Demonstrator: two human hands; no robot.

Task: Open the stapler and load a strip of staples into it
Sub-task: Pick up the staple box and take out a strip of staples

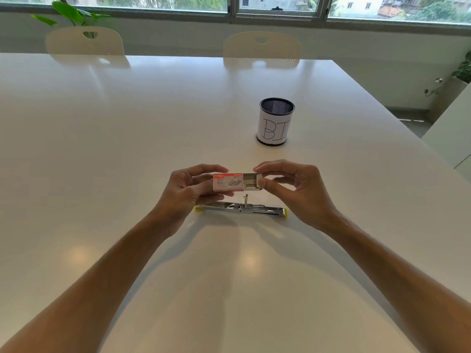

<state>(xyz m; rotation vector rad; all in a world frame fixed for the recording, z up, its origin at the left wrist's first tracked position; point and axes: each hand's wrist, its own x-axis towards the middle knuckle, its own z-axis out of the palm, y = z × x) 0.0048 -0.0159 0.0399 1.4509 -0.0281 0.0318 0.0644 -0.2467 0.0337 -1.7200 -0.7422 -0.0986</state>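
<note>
The staple box (227,182) sits in the left hand (184,192), whose grip curls round its sleeve; the right hand (293,189) pinches the half-drawn inner tray (252,181); both hover above the opened stapler (240,208) lying flat on the surface (127,149).

table (127,149): white, glossy, reflects ceiling lights
chairs (85,43): two, cream, far side
windows (277,7): wide, daylight, trees and buildings outside
plant (70,14): leafy, possibly potted

We see the stapler (242,209) lying fully opened flat on the table, metal with yellow ends. Above it, the red staple box (227,182) has its inner tray (251,181) slid partly out rightward.
</note>
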